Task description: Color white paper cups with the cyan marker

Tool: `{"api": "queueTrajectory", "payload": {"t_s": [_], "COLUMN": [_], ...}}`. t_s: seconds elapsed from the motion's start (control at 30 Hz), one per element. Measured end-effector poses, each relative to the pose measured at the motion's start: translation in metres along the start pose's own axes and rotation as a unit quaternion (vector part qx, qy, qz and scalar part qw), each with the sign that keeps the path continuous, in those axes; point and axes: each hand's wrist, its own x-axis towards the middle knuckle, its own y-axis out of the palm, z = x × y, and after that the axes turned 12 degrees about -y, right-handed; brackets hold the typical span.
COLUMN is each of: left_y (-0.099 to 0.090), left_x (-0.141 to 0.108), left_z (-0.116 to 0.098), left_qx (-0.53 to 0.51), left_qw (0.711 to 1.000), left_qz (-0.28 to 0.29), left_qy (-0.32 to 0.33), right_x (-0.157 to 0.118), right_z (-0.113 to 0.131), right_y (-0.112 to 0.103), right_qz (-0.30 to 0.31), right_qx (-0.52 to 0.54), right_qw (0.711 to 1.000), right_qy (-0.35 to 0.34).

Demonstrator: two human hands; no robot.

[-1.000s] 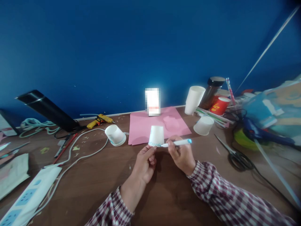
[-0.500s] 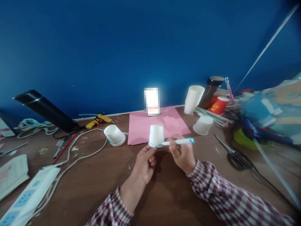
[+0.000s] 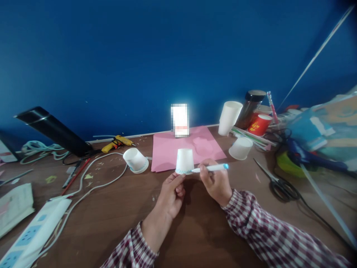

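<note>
My left hand (image 3: 172,193) pinches the rim of a white paper cup (image 3: 185,160), which is upside down with its wide end low. A row of blue marks runs along that rim. Closed round a white marker with a blue end (image 3: 214,168), my right hand (image 3: 213,182) holds the tip at the cup's lower right edge. To the left, another white cup (image 3: 135,160) with blue marks at its rim lies tilted on the table. Behind the held cup lie sheets of pink paper (image 3: 164,150), with a cut-out pink shape (image 3: 203,146) on top.
On the right are a small white cup (image 3: 240,148), a tall white cup stack (image 3: 230,117), a red cup (image 3: 260,125) and scissors (image 3: 279,184). A yellow glue gun (image 3: 118,143), a white cable and a power strip (image 3: 36,230) occupy the left. A blue wall stands behind.
The held cup and the marker have shifted very slightly to the left. Everything else looks the same.
</note>
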Motion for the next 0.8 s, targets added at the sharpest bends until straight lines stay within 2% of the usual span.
{"api": "queueTrajectory", "payload": {"t_s": [0.17, 0.23, 0.33, 0.4, 0.47, 0.63, 0.8], "left_y": [0.001, 0.0, -0.002, -0.003, -0.004, -0.005, -0.007], "left_x": [-0.001, 0.0, 0.001, 0.002, 0.002, 0.001, 0.0], "left_z": [-0.001, -0.001, -0.002, -0.003, -0.004, -0.004, -0.004], "left_qx": [-0.027, -0.036, -0.068, -0.1, -0.129, -0.168, -0.176], "left_qw": [1.0, 0.999, 0.998, 0.995, 0.99, 0.982, 0.979], "left_qz": [-0.009, -0.002, 0.011, 0.019, 0.027, 0.057, 0.086], "left_qy": [-0.005, -0.009, -0.012, -0.021, -0.04, -0.068, -0.059], "right_x": [0.0, 0.0, 0.001, 0.002, 0.001, -0.003, -0.004], "right_z": [0.0, 0.001, 0.001, 0.0, -0.003, -0.007, -0.004], "right_y": [-0.001, -0.001, 0.0, 0.002, 0.005, 0.011, 0.012], "right_qz": [0.017, -0.019, -0.105, -0.128, -0.117, -0.044, -0.038], "right_qx": [0.031, 0.052, 0.118, 0.159, 0.168, 0.158, 0.143], "right_qw": [0.999, 0.998, 0.986, 0.977, 0.976, 0.985, 0.987], "right_qy": [0.022, 0.034, 0.052, 0.067, 0.077, 0.062, 0.055]}}
